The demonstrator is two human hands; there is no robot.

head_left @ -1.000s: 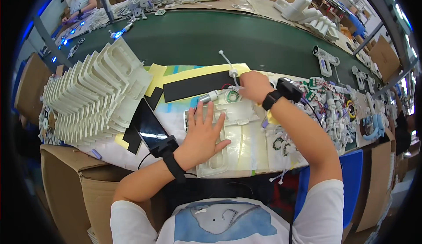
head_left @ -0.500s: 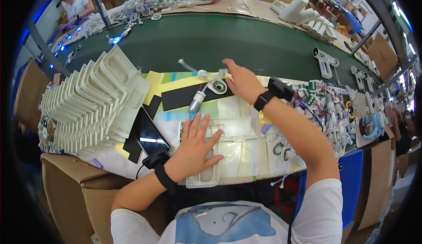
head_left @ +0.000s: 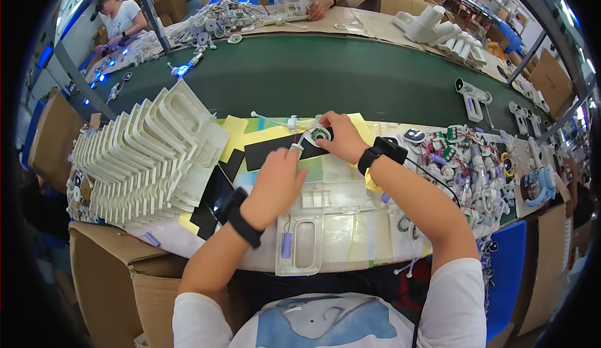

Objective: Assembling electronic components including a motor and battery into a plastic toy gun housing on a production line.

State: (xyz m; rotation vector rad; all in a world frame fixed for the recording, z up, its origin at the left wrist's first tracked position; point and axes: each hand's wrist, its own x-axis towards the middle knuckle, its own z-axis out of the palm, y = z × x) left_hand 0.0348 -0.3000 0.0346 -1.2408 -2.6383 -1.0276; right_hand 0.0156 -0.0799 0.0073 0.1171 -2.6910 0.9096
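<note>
Plainly, right hand [head_left: 346, 140] grips round white-rimmed disc [head_left: 320, 134].

Conveyor: a broad dark-green belt [head_left: 350, 78] crosses the room in front of me, a counter along each side.
Near counter: a pale-topped counter [head_left: 382, 248] on this side of the belt.
Far counter: the one opposite [head_left: 369, 31], covered in brown board.
Framework: grey metal posts [head_left: 149, 13] rise at the left, and another upright [head_left: 532, 50] slants at the right.
Cardboard: a big open carton [head_left: 103, 273] sits below the near counter's left end; another [head_left: 544, 273] stands at the right.
Plastic: a blue bin [head_left: 512, 273] beside that right-hand carton.
Light: white strip lights [head_left: 566, 13] glare high on the right.
</note>
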